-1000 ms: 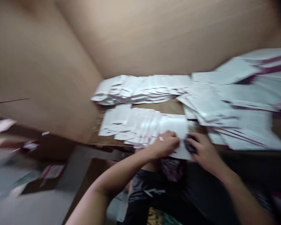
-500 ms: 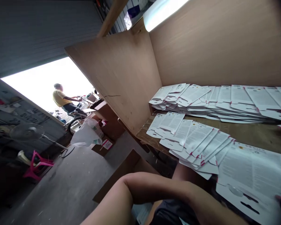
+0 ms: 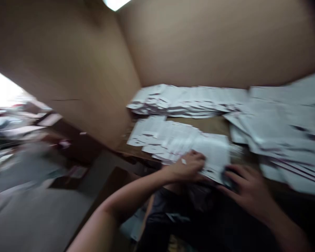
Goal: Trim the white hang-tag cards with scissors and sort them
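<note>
A white printed packaging card point(image 3: 215, 150) with a hang slot lies at the front edge of the table, over the right end of a fanned row of similar cards point(image 3: 149, 131). My left hand point(image 3: 190, 166) is at its lower left edge, fingers curled onto it. A small white patch shows on that hand. By the card's lower right corner, my right hand point(image 3: 249, 185) has its fingers bent around a dark rounded object point(image 3: 229, 178), too blurred to name. The whole view is smeared by motion.
A thick row of overlapping cards point(image 3: 189, 99) runs along the wooden back panel point(image 3: 212, 42). Larger cards point(image 3: 286, 129) are heaped on the right. A wooden side panel point(image 3: 76, 70) closes off the left. Cardboard boxes point(image 3: 73, 140) and a pale plastic bag point(image 3: 39, 161) stand beyond it.
The view has swung to the right, away from the doorway and the person on a cycle. Both my hands now show at the card, which appears nearer the fanned row.
</note>
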Demonstrator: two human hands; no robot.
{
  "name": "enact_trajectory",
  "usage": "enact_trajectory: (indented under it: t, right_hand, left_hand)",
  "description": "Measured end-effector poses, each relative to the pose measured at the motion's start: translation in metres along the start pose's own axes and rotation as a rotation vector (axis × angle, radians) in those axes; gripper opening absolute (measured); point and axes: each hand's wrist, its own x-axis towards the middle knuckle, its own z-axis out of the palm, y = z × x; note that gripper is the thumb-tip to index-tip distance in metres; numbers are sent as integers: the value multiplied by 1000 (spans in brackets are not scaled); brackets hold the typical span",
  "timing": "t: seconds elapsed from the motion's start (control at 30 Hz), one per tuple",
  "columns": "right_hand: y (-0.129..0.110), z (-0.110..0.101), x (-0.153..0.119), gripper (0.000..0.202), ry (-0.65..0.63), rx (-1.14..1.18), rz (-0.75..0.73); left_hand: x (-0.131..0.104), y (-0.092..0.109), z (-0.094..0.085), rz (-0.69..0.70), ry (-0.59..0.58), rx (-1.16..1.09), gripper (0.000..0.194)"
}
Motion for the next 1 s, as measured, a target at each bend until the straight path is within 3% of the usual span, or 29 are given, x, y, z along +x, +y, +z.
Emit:
enact_trajectory:
  t: [0.1,0.23,0.33,0.4,0.5,0.63,0.77,0.83,0.9,1.0]
  right_hand:
    - [1,-22,-2,12,-167,-105,176]
    - [-5,-6,11,13,-117,-176,365]
    - [-16,2,12,20,-52,-239,423]
    - [-18,1,8,20,-47,-282,376]
    - [-12,-4,4,18,-155,-327,185]
    - [-3,-15,7,26,-205,-385,8]
    - [-1,-41,22,29,-119,-290,-147]
    - [11,-63,33,25,-55,-234,-192]
    - [34,-88,46,19,41,-263,-201]
    - [79,-124,62,16,124,-454,-212]
  left_hand:
    - [7,-13,11,-110,119,-113,28]
    - [16,-15,22,-173,146,-112,20]
    - [16,-5,25,-210,125,13,32]
    - [13,-2,28,-199,115,83,42]
    - [8,-3,32,-171,121,128,54]
    - [6,8,30,-142,102,62,46]
    - [-1,25,11,-165,272,-53,51]
    - [-14,16,0,-214,378,-56,54]
    - [-34,-6,-11,-371,424,-3,52]
    - [-66,-44,-19,-629,311,124,56]
